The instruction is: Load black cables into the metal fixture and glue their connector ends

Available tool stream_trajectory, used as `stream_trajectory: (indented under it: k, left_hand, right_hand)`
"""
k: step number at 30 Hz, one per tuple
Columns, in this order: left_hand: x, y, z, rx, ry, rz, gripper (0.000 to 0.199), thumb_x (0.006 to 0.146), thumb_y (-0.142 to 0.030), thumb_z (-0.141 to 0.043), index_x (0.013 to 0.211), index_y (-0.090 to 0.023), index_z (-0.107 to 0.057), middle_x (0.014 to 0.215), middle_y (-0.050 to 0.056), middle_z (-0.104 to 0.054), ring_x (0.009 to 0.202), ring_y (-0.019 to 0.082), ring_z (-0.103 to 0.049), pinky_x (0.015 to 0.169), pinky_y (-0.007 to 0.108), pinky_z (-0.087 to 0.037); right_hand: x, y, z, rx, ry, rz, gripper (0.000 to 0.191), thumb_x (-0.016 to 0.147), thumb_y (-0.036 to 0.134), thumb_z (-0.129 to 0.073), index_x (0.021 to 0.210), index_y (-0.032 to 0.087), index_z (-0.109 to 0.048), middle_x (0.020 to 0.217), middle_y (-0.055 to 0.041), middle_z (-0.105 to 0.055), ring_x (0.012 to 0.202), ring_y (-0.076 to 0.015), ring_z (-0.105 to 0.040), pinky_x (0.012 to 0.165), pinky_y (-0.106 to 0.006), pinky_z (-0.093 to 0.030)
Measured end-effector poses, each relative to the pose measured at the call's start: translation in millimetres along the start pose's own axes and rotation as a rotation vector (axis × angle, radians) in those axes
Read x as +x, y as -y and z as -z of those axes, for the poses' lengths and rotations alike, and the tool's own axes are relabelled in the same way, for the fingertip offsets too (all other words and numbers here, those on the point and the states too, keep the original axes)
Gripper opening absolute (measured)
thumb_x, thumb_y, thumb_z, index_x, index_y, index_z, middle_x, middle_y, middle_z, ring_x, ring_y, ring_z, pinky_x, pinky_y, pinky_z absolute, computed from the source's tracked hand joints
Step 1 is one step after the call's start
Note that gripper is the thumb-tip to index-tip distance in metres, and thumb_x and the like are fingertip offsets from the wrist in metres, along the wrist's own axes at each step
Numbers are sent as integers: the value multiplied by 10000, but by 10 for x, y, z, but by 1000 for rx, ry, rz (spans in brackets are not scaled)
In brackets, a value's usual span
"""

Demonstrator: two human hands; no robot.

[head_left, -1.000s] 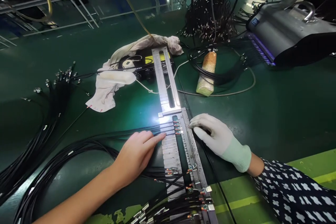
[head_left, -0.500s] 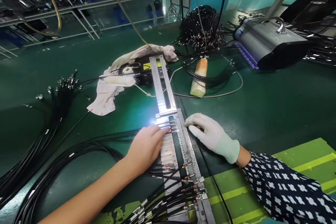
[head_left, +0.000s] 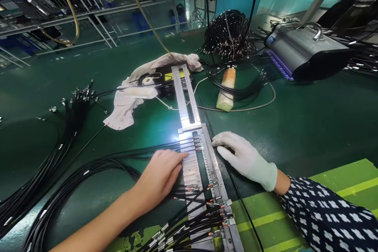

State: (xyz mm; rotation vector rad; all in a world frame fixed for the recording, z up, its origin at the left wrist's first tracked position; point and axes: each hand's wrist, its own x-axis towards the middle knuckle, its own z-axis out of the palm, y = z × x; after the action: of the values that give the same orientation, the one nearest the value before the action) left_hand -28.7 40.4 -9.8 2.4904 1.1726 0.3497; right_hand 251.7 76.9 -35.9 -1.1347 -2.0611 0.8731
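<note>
Now right hand [head_left: 243, 156] thumb-forefinger parted, near metal rail [head_left: 214, 165]; left hand [head_left: 161, 171] over grooved strip [head_left: 191, 168], grip unclear.

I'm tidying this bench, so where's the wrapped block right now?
In the head view, the wrapped block lies right of the slotted plate, beyond the gloved right hand and left of the grey machine.

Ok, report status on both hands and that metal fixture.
Bare left hand at metal fixture, gripping nothing visible. Gloved right hand by its right edge. Cable ends lined up near its middle. Cable bundle across near end.
</note>
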Motion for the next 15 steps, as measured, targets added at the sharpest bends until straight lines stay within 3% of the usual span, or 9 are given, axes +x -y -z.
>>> stream_trajectory:
  k: [4, 6, 8, 10, 12, 15]
  left_hand:
    - [-292, -39, 96, -263, 194, 191, 81, 1001, -256, -437, 1032, -228, -507, 995, 28, -563, 912, 184, -492, 795, 315, -426]
    - [-336, -42, 99, -318, 237, 250, 119, 1009, -260, -418, 927, -224, -496, 933, 15, -546, 871, 173, -485, 775, 301, -424]
    - [-301, -31, 76, -376, 197, 264, 124, 1009, -242, -417, 911, -224, -491, 912, 8, -541, 849, 159, -494, 759, 279, -432]
    - [-207, -7, 44, -404, 84, 230, 102, 1004, -200, -428, 942, -226, -505, 914, 3, -547, 841, 140, -511, 744, 248, -442]
    - [-80, 31, 11, -369, -27, 155, 133, 993, -150, -442, 1021, -233, -542, 939, 4, -561, 860, 126, -535, 753, 225, -451]
    - [109, 96, -25, -230, -83, 8, 270, 975, -97, -450, 1165, -243, -576, 964, 18, -577, 854, 121, -557, 740, 212, -462]
  right_hand:
    - [-32, 5, 13, 5, -3, -23, 167, 934, 107, -514, 967, 214, -638, 1013, -25, -660, 970, -199, -601, 891, -384, -482]
    - [-15, 5, 9, 16, -12, -54, 157, 933, 114, -515, 947, 216, -634, 984, -22, -657, 933, -197, -603, 860, -380, -489]
    - [4, 6, 5, 28, -3, -73, 159, 937, 120, -512, 953, 223, -632, 984, -17, -654, 935, -195, -602, 854, -375, -487]
    - [16, 7, 5, 37, 9, -77, 158, 940, 125, -512, 959, 229, -629, 997, -13, -652, 952, -194, -599, 867, -372, -482]
    - [19, 7, 9, 39, 11, -82, 156, 940, 126, -511, 955, 230, -626, 995, -11, -651, 953, -191, -597, 871, -369, -478]
    - [18, 2, 16, 36, 13, -82, 149, 937, 125, -515, 950, 229, -622, 987, -12, -650, 945, -190, -597, 865, -367, -477]
